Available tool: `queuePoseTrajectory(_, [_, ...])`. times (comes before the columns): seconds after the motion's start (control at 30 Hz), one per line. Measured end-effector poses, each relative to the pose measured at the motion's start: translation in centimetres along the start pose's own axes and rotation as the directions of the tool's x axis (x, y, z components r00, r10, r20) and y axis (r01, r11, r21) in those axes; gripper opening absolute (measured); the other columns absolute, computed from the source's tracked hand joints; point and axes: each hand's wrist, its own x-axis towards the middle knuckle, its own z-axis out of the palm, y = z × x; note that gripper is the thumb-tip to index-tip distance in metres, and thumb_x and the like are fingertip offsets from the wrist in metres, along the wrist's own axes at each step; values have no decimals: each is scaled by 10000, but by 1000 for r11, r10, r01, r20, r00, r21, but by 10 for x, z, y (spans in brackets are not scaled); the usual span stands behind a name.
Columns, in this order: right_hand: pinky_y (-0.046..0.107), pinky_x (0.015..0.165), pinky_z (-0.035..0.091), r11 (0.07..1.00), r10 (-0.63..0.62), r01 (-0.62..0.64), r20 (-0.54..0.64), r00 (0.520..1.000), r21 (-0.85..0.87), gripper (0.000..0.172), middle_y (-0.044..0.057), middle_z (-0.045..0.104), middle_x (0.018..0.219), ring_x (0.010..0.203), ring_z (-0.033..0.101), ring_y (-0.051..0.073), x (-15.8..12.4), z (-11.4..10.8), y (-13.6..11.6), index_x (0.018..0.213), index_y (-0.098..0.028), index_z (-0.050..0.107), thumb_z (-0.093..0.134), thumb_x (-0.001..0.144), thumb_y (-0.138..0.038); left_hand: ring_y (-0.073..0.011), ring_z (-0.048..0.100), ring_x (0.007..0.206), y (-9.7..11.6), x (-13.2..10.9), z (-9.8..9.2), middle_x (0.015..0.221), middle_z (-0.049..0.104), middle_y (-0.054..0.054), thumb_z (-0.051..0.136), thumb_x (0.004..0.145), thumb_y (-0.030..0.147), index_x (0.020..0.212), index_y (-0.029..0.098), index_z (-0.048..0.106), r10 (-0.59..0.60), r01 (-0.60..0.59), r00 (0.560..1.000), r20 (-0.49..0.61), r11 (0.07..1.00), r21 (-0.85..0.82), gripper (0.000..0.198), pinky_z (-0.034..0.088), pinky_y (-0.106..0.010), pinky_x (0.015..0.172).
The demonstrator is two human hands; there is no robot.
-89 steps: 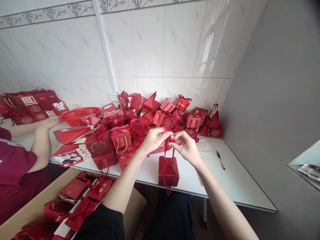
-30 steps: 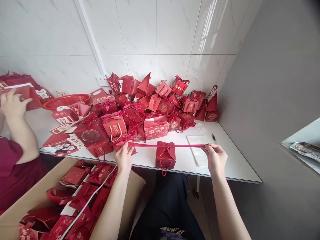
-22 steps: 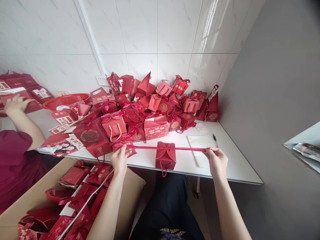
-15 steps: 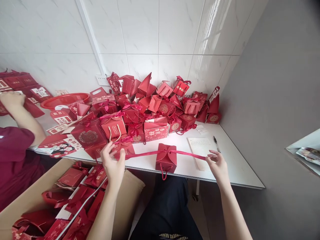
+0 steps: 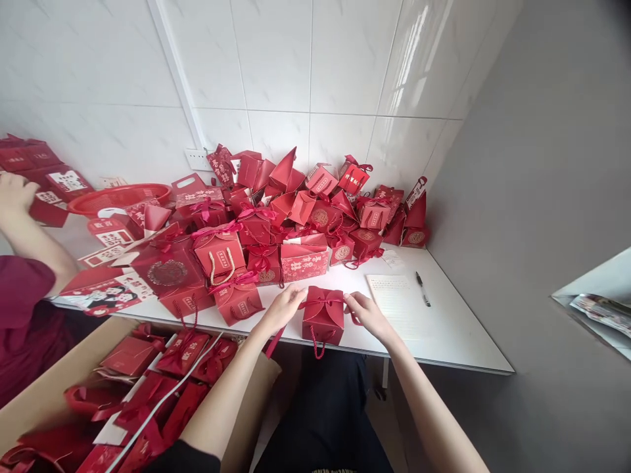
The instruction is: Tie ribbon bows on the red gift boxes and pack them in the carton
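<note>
Flanking red box, left hand, right hand

small red box: upright, petal flaps folded shut on top, right at near edge of table | red ribbon: stretched across box top, left tail dangling below the edge

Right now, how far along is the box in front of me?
Done: the box stands at the table edge, top flaps closed, with the ribbon across them. In hand: the left hand and right hand each pinch the ribbon beside the box. Left: no bow shows yet, and one ribbon end hangs loose below the table edge.
</note>
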Motion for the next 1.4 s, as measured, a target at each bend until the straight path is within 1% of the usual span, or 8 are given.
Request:
queuePoseTrajectory(0.17, [260, 546, 383, 993, 51, -62, 107, 993, 99, 471, -5, 538, 570, 538, 479, 113, 3, 0, 6, 581, -186, 471, 509, 720, -634, -182, 535, 725, -14, 0, -3, 701, 588, -22, 394, 813, 577, 718, 166, 571, 19, 55, 963, 268, 963, -264, 457, 400, -297, 712])
queuePoseTrajectory(0.3, [249, 554, 404, 978, 50, -80, 157, 986, 192, 418, 10, 589, 651, 598, 526, 122, -1, -2, 0, 632, -190, 475, 596, 663, -589, -109, 425, 547, -24, 5, -1, 556, 459, 31, 492, 743, 601, 610, 165, 477, 56, 72, 945, 321, 926, -371, 457, 347, -250, 582])
queuePoseTrajectory(0.43, [247, 557, 412, 957, 67, -111, 169, 983, 268, 371, 2, 614, 663, 551, 505, 101, -7, -5, -4, 630, -200, 438, 651, 664, -503, -70, 360, 490, -30, 7, -3, 541, 416, 59, 605, 695, 536, 629, 161, 456, 58, 101, 927, 370, 913, -395, 409, 280, -218, 504])
queuePoseTrajectory(0.57, [272, 662, 450, 926, 80, -141, 183, 980, 350, 328, -50, 566, 566, 461, 439, 64, -8, -8, -3, 601, -198, 448, 683, 674, -416, -55, 333, 463, -35, 9, -4, 534, 441, 52, 607, 727, 479, 615, 152, 468, 52, 130, 914, 402, 902, -411, 373, 245, -212, 476])
queuePoseTrajectory(0.73, [310, 791, 464, 888, 75, -159, 205, 976, 431, 308, -104, 436, 480, 409, 382, 50, -7, -9, 4, 580, -207, 447, 686, 695, -364, -75, 416, 503, -38, 9, -1, 538, 490, 30, 597, 732, 485, 591, 146, 488, 55, 145, 908, 414, 888, -436, 383, 296, -224, 520])
queuePoseTrajectory(0.97, [305, 790, 472, 840, 51, -177, 249, 967, 513, 321, -67, 546, 599, 456, 447, 54, -6, -13, 12, 569, -205, 446, 712, 683, -343, -84, 426, 487, -49, 9, -1, 495, 485, 32, 609, 710, 498, 545, 163, 434, 68, 158, 905, 419, 863, -480, 412, 313, -235, 538])
queuePoseTrajectory(1.2, [321, 806, 478, 844, 42, -168, 249, 967, 510, 323, -125, 362, 433, 360, 272, 34, -4, -16, 16, 563, -214, 442, 710, 700, -332, -96, 434, 500, -53, 10, -5, 484, 488, 26, 626, 696, 489, 527, 157, 479, 57, 166, 900, 432, 871, -461, 401, 326, -240, 556])
queuePoseTrajectory(1.4, [335, 726, 499, 852, 85, -189, 229, 970, 488, 354, -91, 378, 443, 463, 494, 99, -5, -16, 18, 558, -224, 438, 733, 650, -398, -113, 450, 526, -56, 10, -3, 476, 485, 21, 612, 698, 493, 520, 166, 471, 52, 163, 903, 426, 877, -452, 399, 344, -246, 577])
